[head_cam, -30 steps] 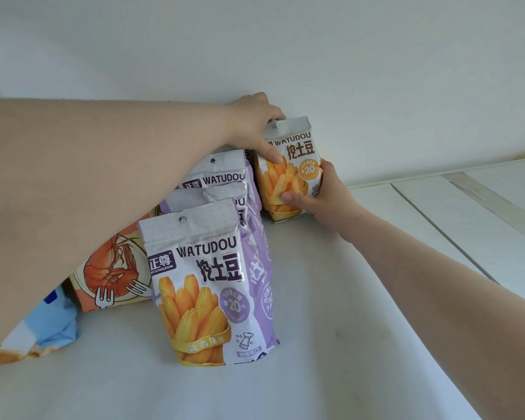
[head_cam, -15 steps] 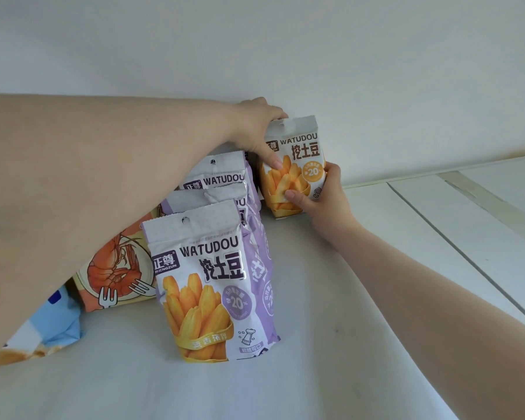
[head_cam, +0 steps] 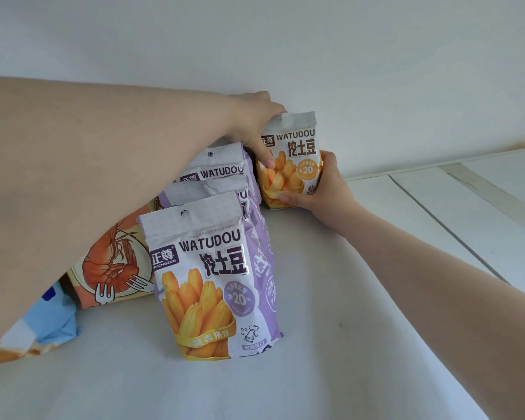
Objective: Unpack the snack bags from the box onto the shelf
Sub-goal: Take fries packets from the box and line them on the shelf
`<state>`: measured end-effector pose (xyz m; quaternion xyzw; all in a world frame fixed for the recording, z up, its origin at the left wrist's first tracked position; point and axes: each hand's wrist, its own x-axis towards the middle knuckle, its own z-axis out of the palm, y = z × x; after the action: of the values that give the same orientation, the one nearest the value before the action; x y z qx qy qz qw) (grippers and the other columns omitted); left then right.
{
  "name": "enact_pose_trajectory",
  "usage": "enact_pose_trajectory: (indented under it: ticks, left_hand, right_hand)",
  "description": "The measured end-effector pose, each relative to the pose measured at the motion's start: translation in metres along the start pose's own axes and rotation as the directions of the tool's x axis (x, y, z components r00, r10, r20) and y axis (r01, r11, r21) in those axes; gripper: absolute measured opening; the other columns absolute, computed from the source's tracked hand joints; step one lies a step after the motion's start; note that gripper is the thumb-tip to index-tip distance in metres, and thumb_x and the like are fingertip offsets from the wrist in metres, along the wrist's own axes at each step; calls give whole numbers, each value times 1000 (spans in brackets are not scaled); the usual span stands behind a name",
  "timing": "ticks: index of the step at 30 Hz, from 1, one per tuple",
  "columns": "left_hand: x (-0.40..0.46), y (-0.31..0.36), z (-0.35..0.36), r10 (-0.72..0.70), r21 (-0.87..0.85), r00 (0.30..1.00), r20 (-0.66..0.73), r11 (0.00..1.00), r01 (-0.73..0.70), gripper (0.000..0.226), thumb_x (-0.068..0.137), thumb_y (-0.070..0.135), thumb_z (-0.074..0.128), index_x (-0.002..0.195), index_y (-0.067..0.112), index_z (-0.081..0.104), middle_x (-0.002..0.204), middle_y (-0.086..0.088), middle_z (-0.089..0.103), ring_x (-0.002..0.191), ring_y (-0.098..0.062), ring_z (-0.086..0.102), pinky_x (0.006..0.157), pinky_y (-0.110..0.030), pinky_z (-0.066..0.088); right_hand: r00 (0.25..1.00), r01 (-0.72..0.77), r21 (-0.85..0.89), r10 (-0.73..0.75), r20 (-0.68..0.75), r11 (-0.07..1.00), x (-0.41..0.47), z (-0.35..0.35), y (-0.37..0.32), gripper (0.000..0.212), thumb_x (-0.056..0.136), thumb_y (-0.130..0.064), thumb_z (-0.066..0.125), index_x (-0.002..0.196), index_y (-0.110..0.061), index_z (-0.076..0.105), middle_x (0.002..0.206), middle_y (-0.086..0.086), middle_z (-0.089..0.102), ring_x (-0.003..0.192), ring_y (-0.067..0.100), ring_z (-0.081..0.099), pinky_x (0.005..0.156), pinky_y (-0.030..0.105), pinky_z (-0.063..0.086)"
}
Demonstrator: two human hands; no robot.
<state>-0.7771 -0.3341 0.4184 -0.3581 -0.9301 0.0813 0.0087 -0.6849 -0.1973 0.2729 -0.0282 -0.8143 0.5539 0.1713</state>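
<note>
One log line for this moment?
step: placing orange WATUDOU bag on shelf | left hand: grips top | right hand: grips bottom | bag upright

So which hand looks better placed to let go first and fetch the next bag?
Probably the right hand: it only cups the orange bag's lower edge beside open shelf. The left hand reaches over the purple bags.

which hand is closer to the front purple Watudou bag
Left. The left hand grips the rear orange bag just behind the purple row; the right hand holds its far side, farther from the front purple bag.
</note>
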Motion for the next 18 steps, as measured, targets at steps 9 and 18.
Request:
enact_pose_trajectory:
  ticks: [9,18]
  left_hand:
    - [-2,0,-6,4,-56,999,-39,998,-6,99,62,59,77,145,21,37,131,-11,41,121,-29,46,102,-42,41]
    - [-1,2,-1,-4,-60,998,-58,998,1,97,64,59,78,144,21,38,128,-10,42,119,-29,46,99,-42,42]
  right_hand:
    - [999,-35,20,34,30,999,6,-5,-1,90,69,-32,87,136,-18,29,109,-9,61,105,18,63,93,44,53]
    - [994,-88,66,83,74,994,6,-8,1,71,78,-27,82,132,-14,39,121,-1,60,111,18,60,97,42,52]
